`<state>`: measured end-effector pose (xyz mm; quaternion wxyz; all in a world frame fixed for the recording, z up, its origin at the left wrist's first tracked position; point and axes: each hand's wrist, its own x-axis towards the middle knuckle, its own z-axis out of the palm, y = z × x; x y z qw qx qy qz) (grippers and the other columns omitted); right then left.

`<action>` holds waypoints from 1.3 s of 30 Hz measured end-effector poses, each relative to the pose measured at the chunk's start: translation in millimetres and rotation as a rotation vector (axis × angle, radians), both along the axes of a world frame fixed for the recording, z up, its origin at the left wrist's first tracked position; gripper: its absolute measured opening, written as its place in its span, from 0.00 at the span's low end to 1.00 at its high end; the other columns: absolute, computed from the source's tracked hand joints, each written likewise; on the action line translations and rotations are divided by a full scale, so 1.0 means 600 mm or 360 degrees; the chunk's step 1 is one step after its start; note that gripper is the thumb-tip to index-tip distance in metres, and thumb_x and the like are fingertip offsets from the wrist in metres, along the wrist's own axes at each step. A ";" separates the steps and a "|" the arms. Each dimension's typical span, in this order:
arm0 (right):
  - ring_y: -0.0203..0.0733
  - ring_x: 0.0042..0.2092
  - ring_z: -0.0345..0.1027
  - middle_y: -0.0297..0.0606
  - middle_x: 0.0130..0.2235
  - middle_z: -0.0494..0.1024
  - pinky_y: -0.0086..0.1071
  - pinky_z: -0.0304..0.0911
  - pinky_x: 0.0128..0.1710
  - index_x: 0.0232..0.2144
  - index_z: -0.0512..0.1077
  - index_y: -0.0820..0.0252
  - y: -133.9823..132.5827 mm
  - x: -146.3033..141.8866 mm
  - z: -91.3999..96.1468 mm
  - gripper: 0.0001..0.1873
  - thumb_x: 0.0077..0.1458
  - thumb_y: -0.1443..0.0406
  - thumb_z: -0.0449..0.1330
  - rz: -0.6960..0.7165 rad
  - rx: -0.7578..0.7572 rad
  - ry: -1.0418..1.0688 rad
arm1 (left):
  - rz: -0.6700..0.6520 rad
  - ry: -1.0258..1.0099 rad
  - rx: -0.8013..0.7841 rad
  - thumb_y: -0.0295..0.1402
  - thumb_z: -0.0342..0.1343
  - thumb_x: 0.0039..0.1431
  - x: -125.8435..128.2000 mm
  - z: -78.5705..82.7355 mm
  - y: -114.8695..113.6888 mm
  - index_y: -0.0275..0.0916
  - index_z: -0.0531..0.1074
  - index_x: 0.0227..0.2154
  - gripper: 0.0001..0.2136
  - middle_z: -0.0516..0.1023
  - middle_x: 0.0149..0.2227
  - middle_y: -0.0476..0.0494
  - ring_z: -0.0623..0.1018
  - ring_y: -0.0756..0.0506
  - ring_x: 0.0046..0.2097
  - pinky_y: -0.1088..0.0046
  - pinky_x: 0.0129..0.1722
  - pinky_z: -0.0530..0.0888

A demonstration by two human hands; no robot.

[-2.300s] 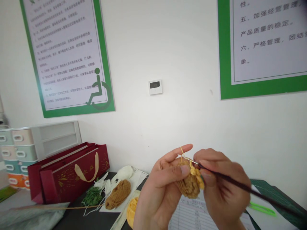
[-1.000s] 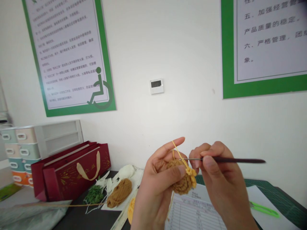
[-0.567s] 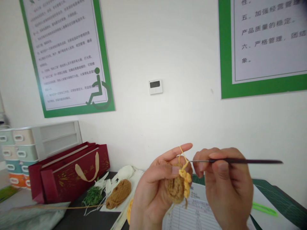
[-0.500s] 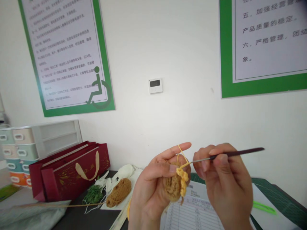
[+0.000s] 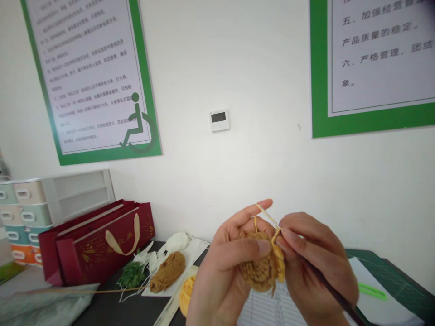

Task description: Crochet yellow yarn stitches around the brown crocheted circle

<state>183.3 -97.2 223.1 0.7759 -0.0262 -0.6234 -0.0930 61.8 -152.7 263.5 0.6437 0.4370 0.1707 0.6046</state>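
My left hand pinches a round brown crochet piece with a yellow edging along its right side. Yellow yarn runs over the raised left forefinger. In my right hand is a crochet hook with a dark handle, gripped like a pen. Its metal tip points up and left and meets the yarn beside the left forefinger. My right fingertips are close against the yellow stitches, so part of the edging is hidden.
To the left lie a yellow yarn ball, a brown yarn skein, green yarn and white yarn. Maroon gift bags stand before a drawer unit. Printed paper, a green cutting mat and a bright green tool lie on the table.
My right hand has turned, swinging the hook's handle from pointing right to pointing down right, its tip now up at the yarn. The brown piece has turned more face-on. The yellow ball shows more.
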 end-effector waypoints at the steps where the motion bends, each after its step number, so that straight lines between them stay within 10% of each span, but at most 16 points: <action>1: 0.41 0.36 0.72 0.37 0.37 0.77 0.37 0.71 0.33 0.45 0.76 0.54 -0.001 -0.004 0.000 0.17 0.58 0.77 0.62 0.0165 -0.0085 0.0044 | -0.0150 -0.0045 -0.0069 0.20 0.66 0.42 -0.006 0.000 0.006 0.27 0.77 0.54 0.30 0.78 0.34 0.41 0.77 0.50 0.30 0.76 0.33 0.75; 7: 0.38 0.31 0.67 0.33 0.30 0.72 0.33 0.64 0.30 0.40 0.71 0.54 -0.012 -0.018 0.007 0.07 0.71 0.65 0.53 0.1197 -0.0655 0.0345 | -0.0452 -0.0260 -0.0039 0.18 0.59 0.43 -0.032 -0.002 0.026 0.17 0.73 0.56 0.32 0.77 0.28 0.40 0.77 0.49 0.30 0.80 0.27 0.75; 13: 0.32 0.26 0.62 0.30 0.27 0.69 0.28 0.62 0.25 0.32 0.69 0.56 -0.008 -0.012 0.021 0.12 0.71 0.62 0.53 0.1510 -0.1004 0.0167 | -0.0198 -0.0101 0.0102 0.19 0.62 0.44 -0.034 0.005 0.011 0.23 0.75 0.56 0.30 0.76 0.29 0.42 0.75 0.50 0.28 0.78 0.27 0.73; 16: 0.34 0.29 0.69 0.31 0.30 0.73 0.30 0.67 0.28 0.37 0.70 0.53 -0.005 -0.006 0.022 0.04 0.67 0.66 0.59 0.1196 -0.0878 -0.0019 | 0.0219 0.0056 0.0197 0.20 0.65 0.49 -0.017 0.005 -0.007 0.35 0.75 0.59 0.30 0.76 0.32 0.44 0.76 0.49 0.33 0.77 0.32 0.73; 19: 0.40 0.36 0.74 0.35 0.34 0.77 0.33 0.71 0.32 0.40 0.75 0.53 -0.006 0.000 0.015 0.11 0.59 0.75 0.63 0.0337 -0.0435 -0.0099 | 0.0439 0.0156 0.0238 0.20 0.66 0.53 -0.001 0.001 -0.016 0.43 0.74 0.60 0.30 0.76 0.33 0.48 0.74 0.52 0.31 0.80 0.31 0.70; 23: 0.43 0.38 0.75 0.37 0.38 0.79 0.37 0.72 0.32 0.44 0.78 0.55 -0.004 0.000 0.002 0.20 0.54 0.80 0.63 -0.0178 0.0076 -0.0023 | 0.0027 0.0070 0.0076 0.21 0.67 0.46 -0.002 -0.005 -0.002 0.36 0.76 0.57 0.31 0.78 0.35 0.43 0.76 0.50 0.32 0.77 0.32 0.73; 32: 0.36 0.27 0.63 0.31 0.26 0.69 0.30 0.61 0.26 0.37 0.70 0.55 -0.016 -0.014 0.017 0.09 0.70 0.65 0.53 0.1251 -0.0753 0.0342 | -0.0577 -0.0298 -0.0036 0.18 0.58 0.42 -0.037 0.001 0.026 0.16 0.74 0.55 0.31 0.72 0.25 0.43 0.75 0.49 0.29 0.81 0.25 0.72; 36: 0.33 0.23 0.57 0.29 0.24 0.66 0.28 0.58 0.23 0.27 0.66 0.57 -0.013 -0.012 0.028 0.16 0.69 0.60 0.55 0.1553 -0.1103 0.0192 | -0.0291 -0.0122 0.0119 0.18 0.62 0.44 -0.035 0.003 0.012 0.22 0.75 0.56 0.30 0.75 0.28 0.42 0.74 0.50 0.29 0.80 0.27 0.72; 39: 0.35 0.26 0.64 0.30 0.27 0.71 0.30 0.63 0.25 0.31 0.67 0.54 -0.010 -0.013 0.024 0.09 0.66 0.63 0.59 0.1337 -0.1040 0.0076 | 0.0181 0.0065 0.0232 0.19 0.65 0.49 -0.019 0.002 -0.007 0.36 0.75 0.59 0.31 0.77 0.33 0.43 0.75 0.50 0.33 0.79 0.32 0.71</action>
